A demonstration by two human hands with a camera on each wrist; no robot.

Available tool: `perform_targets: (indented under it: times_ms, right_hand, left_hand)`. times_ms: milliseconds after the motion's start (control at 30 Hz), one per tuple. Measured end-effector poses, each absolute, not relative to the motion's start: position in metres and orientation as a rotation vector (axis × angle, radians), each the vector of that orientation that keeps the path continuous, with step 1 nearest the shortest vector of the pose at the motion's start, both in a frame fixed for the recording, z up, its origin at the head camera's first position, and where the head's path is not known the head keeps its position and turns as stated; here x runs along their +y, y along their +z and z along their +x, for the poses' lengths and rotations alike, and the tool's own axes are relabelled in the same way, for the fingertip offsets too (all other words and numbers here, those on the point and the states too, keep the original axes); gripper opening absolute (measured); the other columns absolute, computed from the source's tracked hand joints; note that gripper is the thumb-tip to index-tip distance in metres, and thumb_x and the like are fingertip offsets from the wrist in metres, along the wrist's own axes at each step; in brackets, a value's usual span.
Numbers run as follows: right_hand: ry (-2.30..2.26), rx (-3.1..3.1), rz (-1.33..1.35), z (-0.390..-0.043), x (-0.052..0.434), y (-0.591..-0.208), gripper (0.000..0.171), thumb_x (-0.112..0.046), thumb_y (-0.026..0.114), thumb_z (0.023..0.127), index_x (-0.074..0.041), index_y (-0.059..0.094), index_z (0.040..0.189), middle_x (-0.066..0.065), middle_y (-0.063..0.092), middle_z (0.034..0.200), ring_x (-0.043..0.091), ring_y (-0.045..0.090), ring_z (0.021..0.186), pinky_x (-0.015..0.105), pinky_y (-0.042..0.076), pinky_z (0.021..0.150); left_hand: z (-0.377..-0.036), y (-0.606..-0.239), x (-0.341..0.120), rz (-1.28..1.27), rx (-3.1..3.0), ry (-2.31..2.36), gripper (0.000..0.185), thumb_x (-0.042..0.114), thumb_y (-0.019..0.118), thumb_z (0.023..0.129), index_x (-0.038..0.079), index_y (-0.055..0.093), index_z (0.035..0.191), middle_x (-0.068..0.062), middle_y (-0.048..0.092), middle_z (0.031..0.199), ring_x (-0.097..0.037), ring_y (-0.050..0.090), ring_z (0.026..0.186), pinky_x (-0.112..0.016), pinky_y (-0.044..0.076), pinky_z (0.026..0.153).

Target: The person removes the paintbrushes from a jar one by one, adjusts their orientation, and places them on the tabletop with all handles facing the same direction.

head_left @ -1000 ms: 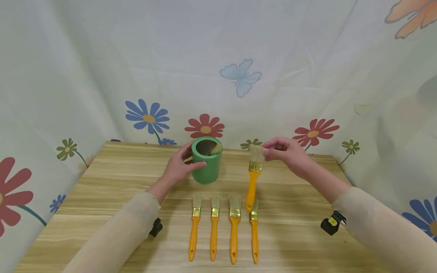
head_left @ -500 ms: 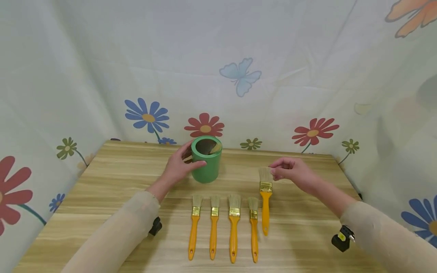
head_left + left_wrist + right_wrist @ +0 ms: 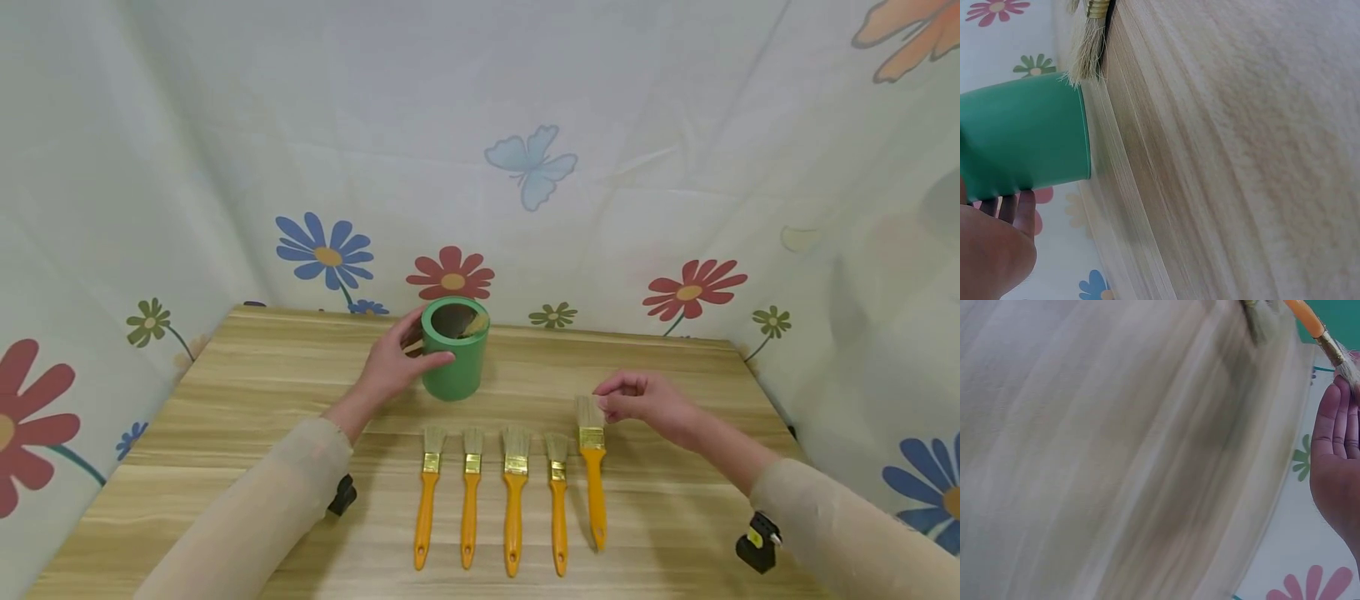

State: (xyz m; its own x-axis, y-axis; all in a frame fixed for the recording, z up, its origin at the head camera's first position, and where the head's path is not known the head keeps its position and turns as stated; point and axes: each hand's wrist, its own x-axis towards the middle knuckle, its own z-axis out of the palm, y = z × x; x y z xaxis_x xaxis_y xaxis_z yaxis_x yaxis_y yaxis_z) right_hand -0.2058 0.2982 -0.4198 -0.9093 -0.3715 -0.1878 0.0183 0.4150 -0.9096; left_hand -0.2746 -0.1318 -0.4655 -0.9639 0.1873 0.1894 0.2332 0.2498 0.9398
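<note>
A green cup [image 3: 457, 367] stands at the back of the wooden table [image 3: 262, 400]. My left hand [image 3: 414, 358] grips its left side, thumb on the front; in the left wrist view the cup [image 3: 1022, 144] sits above my left hand [image 3: 991, 247]. A brush head [image 3: 474, 323] leans inside the cup. My right hand [image 3: 611, 405] pinches the bristles of an orange-handled brush [image 3: 595, 492] that lies at the right end of a row. The right wrist view shows my right hand's fingers [image 3: 1335, 425] by that brush [image 3: 1325, 339].
Several similar orange-handled brushes [image 3: 513, 500] lie side by side in front of the cup, bristles pointing away from me. A flower-print cloth [image 3: 525, 167] walls the table at the back and sides. Bare tabletop lies left and right of the row.
My right hand has carried the brush from mid-air right of the cup down and toward me, laying it at the right end of the row. The left hand stayed on the cup.
</note>
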Motion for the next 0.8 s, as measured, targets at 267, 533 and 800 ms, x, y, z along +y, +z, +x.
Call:
perform_targets:
  times_ms: [267, 533, 800]
  right_hand:
    - [-1.471, 2.334, -0.247, -0.204, 0.304, -0.437, 0.029, -0.015, 0.074, 0.103, 0.008, 0.070, 0.121, 0.009, 0.078, 0.102, 0.029, 0.073, 0.094, 0.037, 0.064, 0.093]
    - [-1.426, 2.331, -0.224, -0.201, 0.309, -0.453, 0.026, -0.012, 0.073, 0.103, 0.008, 0.071, 0.120, 0.012, 0.078, 0.104, 0.023, 0.072, 0.091, 0.034, 0.065, 0.088]
    - [-1.444, 2.302, -0.260, -0.199, 0.310, -0.460, 0.026, -0.009, 0.072, 0.103, 0.012, 0.069, 0.119, 0.013, 0.077, 0.098, 0.020, 0.070, 0.083, 0.031, 0.065, 0.079]
  left_hand:
    - [-0.274, -0.463, -0.131, -0.422, -2.447, -1.865, 0.091, 0.031, 0.092, 0.088, 0.026, 0.044, 0.164, -0.007, 0.052, 0.162, -0.036, 0.050, 0.147, -0.053, 0.048, 0.118]
    - [-0.271, -0.459, -0.130, -0.422, -2.453, -1.883, 0.090, 0.030, 0.091, 0.089, 0.028, 0.042, 0.165, -0.007, 0.051, 0.163, -0.036, 0.049, 0.148, -0.053, 0.047, 0.119]
    - [-0.271, -0.459, -0.131, -0.417, -2.459, -1.875, 0.091, 0.033, 0.091, 0.089, 0.028, 0.041, 0.166, -0.008, 0.050, 0.163, -0.036, 0.047, 0.150, -0.055, 0.043, 0.122]
